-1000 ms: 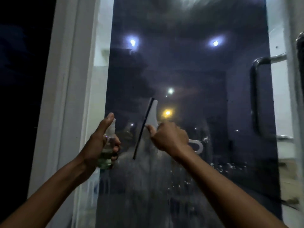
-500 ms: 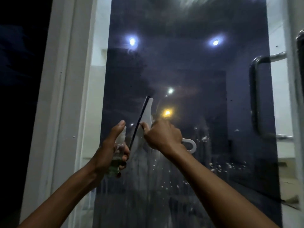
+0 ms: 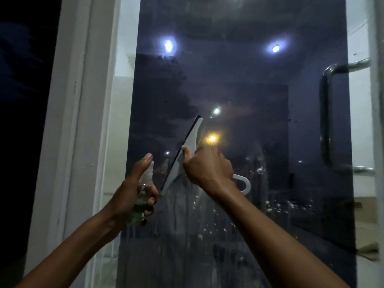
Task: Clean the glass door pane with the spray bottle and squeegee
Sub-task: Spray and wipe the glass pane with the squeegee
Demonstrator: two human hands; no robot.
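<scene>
— What are the hands doing?

— The right hand (image 3: 207,166) grips the white squeegee (image 3: 188,153) by its handle, fingers curled round it, thumb lying up along the head; the left hand (image 3: 133,192) is wrapped round a small clear spray bottle (image 3: 141,196), thumb raised over the white nozzle, greenish liquid showing low in the bottle.

— And where does the squeegee sit against them?

— Its blade runs slantwise, top end up and to the right, bottom end down and to the left, the dark rubber edge facing left; the bottom end comes just beside the left hand's fingers, apart from them as far as I can tell; the looped end of the handle pokes out to the right of the right wrist.

— Is it on the glass?

— It lies close against the glass door pane (image 3: 239,90), near the middle of it; whether the rubber presses the pane I cannot tell; the bottle stands at the pane's left edge, near the white frame (image 3: 83,121).

— The pane itself?

— Dark, with lamps mirrored in it; droplets and streaks sit below and right of the hands; a metal door handle (image 3: 325,121) stands at the right side, well apart from both hands.
</scene>
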